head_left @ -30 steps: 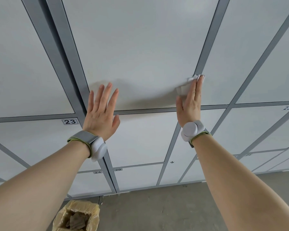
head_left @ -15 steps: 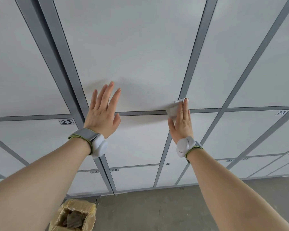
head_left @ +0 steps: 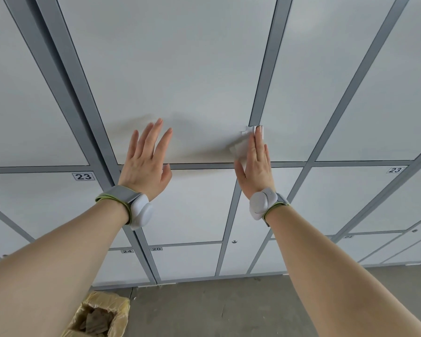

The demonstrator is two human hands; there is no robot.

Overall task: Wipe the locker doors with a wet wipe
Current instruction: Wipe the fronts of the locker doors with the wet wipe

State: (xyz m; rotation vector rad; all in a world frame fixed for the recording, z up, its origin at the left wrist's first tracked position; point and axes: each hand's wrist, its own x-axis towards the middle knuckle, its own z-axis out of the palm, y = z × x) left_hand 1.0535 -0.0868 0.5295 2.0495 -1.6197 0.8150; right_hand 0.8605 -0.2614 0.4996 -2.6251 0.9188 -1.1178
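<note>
A large white locker door (head_left: pixel 175 76) fills the upper middle of the head view, framed by grey strips. My right hand (head_left: pixel 254 166) lies flat with straight fingers and presses a crumpled white wet wipe (head_left: pixel 242 144) against the door's lower right corner, beside the grey vertical strip. Part of the wipe sticks out past my fingertips and to the left of my palm. My left hand (head_left: pixel 145 161) rests flat on the same door's lower left part, fingers spread and straight, holding nothing. Both wrists wear grey bands with white pods.
More white locker doors surround this one, some with number labels such as 23 (head_left: pixel 83 176) and 20 (head_left: pixel 156 249). Below is a grey concrete floor (head_left: pixel 229 310). A cardboard box (head_left: pixel 100 317) lined with yellowish plastic stands on the floor at the lower left.
My right hand slid the wipe down to the door's bottom edge half a second ago, and has now moved back up along the right edge. My left hand has stayed in place.
</note>
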